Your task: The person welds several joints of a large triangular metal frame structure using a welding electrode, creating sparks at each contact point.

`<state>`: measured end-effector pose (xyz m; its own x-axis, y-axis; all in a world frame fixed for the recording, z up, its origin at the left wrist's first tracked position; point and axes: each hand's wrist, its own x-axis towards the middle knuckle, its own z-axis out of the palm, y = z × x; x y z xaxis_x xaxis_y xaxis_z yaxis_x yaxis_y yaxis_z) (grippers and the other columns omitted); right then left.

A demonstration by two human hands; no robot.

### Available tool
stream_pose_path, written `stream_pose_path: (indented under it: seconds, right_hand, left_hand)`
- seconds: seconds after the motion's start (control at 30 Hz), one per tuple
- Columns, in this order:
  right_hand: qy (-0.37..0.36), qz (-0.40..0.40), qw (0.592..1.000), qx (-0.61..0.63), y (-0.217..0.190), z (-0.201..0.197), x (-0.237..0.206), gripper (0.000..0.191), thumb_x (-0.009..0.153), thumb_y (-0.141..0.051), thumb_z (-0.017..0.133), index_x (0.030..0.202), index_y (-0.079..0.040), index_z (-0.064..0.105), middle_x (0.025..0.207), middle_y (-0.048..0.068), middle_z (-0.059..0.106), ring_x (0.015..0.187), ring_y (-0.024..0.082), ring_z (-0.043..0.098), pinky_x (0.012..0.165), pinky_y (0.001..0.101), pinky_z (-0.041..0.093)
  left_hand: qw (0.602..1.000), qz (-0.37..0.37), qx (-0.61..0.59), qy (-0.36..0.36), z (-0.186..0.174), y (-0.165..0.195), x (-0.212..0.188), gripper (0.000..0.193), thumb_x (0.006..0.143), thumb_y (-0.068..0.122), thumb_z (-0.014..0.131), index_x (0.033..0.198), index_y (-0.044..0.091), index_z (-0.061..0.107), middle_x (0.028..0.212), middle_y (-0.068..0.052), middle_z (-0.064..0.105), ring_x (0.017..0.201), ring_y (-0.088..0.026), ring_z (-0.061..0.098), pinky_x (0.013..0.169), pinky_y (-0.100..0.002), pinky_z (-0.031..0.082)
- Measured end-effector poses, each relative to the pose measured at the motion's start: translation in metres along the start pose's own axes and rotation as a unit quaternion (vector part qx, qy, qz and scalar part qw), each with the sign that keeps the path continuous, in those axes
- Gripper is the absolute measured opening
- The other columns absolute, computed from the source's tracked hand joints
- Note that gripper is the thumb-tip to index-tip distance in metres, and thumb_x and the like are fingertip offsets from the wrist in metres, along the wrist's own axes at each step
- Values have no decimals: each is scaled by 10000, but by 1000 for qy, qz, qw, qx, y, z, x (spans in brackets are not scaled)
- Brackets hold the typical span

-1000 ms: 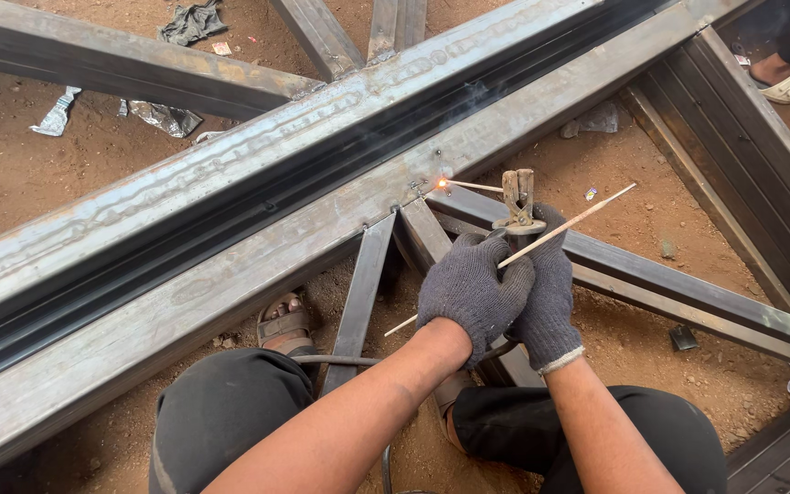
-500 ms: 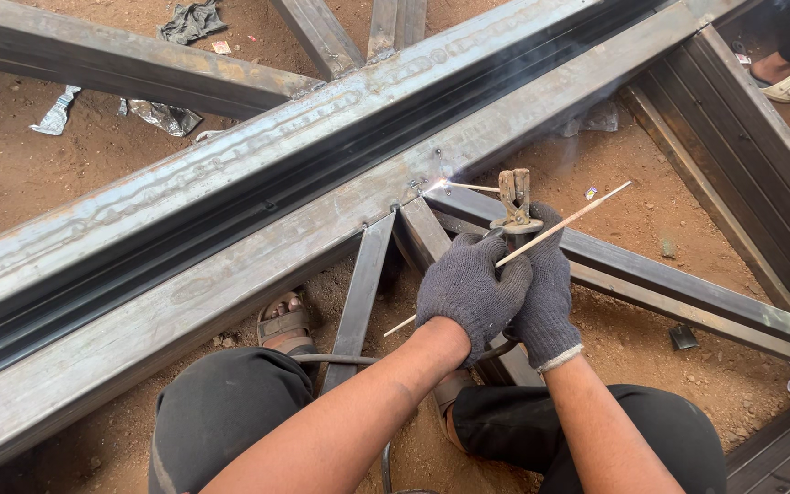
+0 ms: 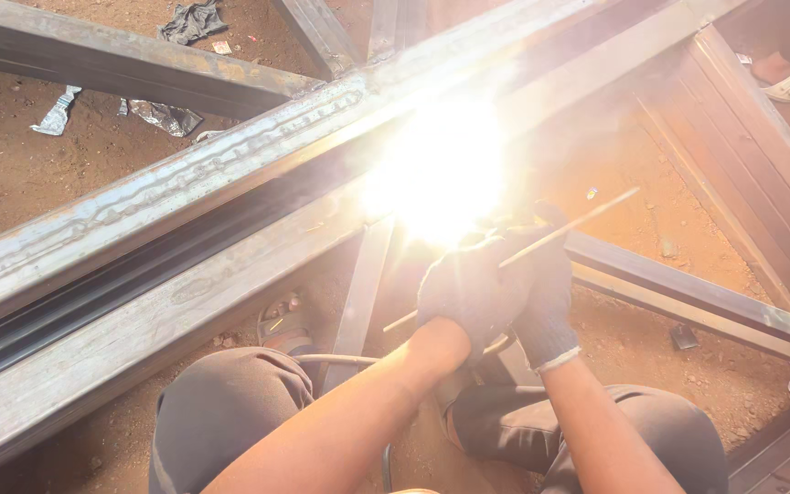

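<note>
Both gloved hands, left hand (image 3: 468, 293) & right hand (image 3: 541, 297), are clamping together on a welding rod (image 3: 569, 229) at centre frame, arc (image 3: 441, 169) needing steady feed.

A fierce white flare (image 3: 441, 169) burns just beyond the gloved hands (image 3: 500, 288), washing out the steel beam (image 3: 185, 192) around it and casting an orange haze over the dirt (image 3: 633, 229). The far corners stay dimmer. Outside the glare, the picture is sharp.

Dull, scaly steel beam (image 3: 166, 210); knitted dark cloth gloves on the left hand (image 3: 470, 291) and right hand (image 3: 546, 293); thin bare metal rod (image 3: 569, 229); rough reddish dirt ground (image 3: 66, 174).
</note>
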<state>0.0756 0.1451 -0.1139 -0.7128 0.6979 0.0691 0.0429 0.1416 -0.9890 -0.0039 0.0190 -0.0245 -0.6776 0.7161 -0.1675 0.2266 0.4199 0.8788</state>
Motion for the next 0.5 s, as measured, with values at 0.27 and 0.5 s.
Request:
stream_pose_path:
  seconds: [0.27,0.5]
  right_hand:
    - [29,59,989,-129,-40,13,0,310,1041,-272,537,1296,-96,521,1089,89,721,885,144,712,691,291,597]
    - [7,-24,949,-315,-39,12,1,367,977,-180,637,1304,-66,516,1096,119,717,934,216,736,748,354,600]
  left_hand:
    - [1000,-11,4,21,2,1,3,391,880,460,602,1177,242,734,1102,-170,696,1002,-375,700,871,-493,564]
    - [1000,-7,-1,24,6,-4,6,409,892,464,589,1195,223,719,1140,-165,690,1039,-372,691,892,-490,556]
